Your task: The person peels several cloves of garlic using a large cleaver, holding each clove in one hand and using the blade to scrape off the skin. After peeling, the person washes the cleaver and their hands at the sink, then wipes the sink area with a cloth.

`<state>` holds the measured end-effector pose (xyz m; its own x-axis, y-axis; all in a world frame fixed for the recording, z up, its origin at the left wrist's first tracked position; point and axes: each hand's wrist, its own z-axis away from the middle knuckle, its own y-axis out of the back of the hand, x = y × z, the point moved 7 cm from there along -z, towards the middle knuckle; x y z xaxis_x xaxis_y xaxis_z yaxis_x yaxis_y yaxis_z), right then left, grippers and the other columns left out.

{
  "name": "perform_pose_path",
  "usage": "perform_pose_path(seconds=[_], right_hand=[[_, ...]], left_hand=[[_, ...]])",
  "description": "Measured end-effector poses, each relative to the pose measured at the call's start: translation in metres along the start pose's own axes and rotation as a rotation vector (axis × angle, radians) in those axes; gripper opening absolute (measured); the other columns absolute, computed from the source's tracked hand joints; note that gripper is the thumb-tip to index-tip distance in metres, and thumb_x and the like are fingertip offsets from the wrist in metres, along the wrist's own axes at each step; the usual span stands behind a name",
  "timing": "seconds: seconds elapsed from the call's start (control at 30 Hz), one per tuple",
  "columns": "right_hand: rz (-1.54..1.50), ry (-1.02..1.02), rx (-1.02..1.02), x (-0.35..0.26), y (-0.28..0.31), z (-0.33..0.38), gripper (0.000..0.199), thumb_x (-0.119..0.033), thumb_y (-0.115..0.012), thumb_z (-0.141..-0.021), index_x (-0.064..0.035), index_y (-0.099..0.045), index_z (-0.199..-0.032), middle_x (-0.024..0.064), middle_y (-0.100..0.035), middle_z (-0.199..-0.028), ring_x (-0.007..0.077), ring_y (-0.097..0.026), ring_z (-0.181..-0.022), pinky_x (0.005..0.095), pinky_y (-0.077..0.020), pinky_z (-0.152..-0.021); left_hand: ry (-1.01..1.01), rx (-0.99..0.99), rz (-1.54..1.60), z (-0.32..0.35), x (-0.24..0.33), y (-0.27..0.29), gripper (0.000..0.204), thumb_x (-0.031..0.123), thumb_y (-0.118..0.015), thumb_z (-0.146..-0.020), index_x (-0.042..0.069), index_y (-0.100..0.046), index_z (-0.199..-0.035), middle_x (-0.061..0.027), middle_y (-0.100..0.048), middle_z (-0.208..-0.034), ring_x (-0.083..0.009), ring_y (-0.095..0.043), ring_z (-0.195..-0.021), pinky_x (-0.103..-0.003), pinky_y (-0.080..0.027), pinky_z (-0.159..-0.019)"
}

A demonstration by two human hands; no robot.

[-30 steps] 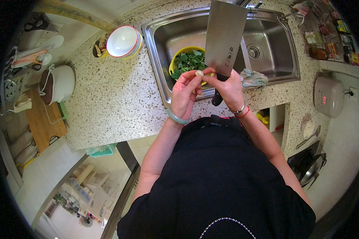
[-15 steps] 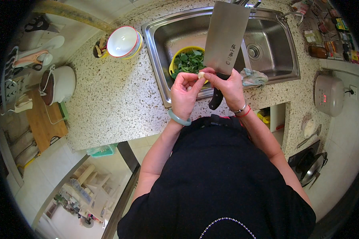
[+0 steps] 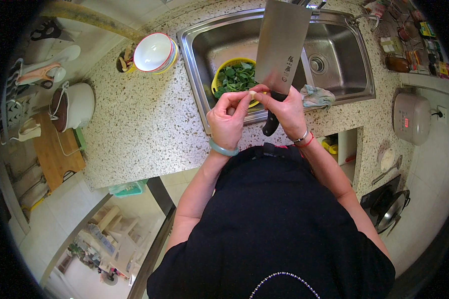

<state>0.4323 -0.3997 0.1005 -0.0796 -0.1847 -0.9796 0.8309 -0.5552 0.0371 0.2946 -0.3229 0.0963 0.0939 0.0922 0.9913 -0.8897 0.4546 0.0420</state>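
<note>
Two hands meet over the sink's front edge

Right hand [image 3: 288, 110] grips the cleaver [image 3: 282, 47] (blade upright); left hand [image 3: 227, 122] pinches a small pale piece [image 3: 253, 94] against it; yellow colander [image 3: 235, 77] of greens at 12 o'clock.

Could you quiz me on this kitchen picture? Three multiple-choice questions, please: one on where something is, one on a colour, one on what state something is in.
1. Where is the yellow colander of greens?
A. in the sink
B. on the wooden board
C. on the stove

2. What colour is the bangle on the left wrist?
A. red
B. pale green
C. black

3. How is the cleaver held?
A. flat on the counter
B. blade pointing up, in the right hand
C. hanging on the wall

Answers: 1 A, the colander sits in the steel sink basin. 2 B, the band is pale green. 3 B, the right hand grips the dark handle, the blade rising above both hands.
</note>
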Motion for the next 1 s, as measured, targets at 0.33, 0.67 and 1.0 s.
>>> perform_pose_path(seconds=[0.33, 0.67, 1.0], right_hand=[[-0.182, -0.159, -0.053, 0.007, -0.004, 0.003, 0.019, -0.020, -0.076, -0.078, -0.0044, -0.068, -0.088, -0.0037, -0.060, -0.070, 0.0037, -0.051, -0.060, 0.0197, -0.0375, -0.052], [-0.255, -0.170, -0.082, 0.007, -0.005, 0.007, 0.019, -0.020, -0.074, -0.080, -0.0051, -0.070, -0.090, -0.0046, -0.059, -0.068, 0.0027, -0.049, -0.058, 0.0188, -0.0343, -0.050], [-0.246, -0.161, -0.016, 0.005, -0.010, 0.015, 0.016, -0.017, -0.075, -0.078, -0.0055, -0.069, -0.087, -0.0045, -0.059, -0.070, 0.0026, -0.049, -0.058, 0.0189, -0.0346, -0.050]], left_hand=[[0.205, -0.106, 0.238, -0.004, -0.014, 0.000, 0.013, 0.014, -0.064, -0.090, 0.002, -0.065, -0.094, -0.0002, -0.060, -0.069, -0.0032, -0.050, -0.056, -0.016, -0.036, -0.048], [0.374, -0.146, 0.429, 0.002, -0.028, -0.001, 0.019, 0.019, -0.063, -0.091, 0.002, -0.063, -0.100, -0.0008, -0.061, -0.073, -0.0041, -0.047, -0.052, -0.017, -0.035, -0.045], [0.419, -0.147, 0.527, 0.012, -0.028, 0.000, 0.021, 0.020, -0.062, -0.092, 0.002, -0.063, -0.103, -0.0023, -0.064, -0.081, -0.0045, -0.049, -0.058, -0.018, -0.036, -0.046]])
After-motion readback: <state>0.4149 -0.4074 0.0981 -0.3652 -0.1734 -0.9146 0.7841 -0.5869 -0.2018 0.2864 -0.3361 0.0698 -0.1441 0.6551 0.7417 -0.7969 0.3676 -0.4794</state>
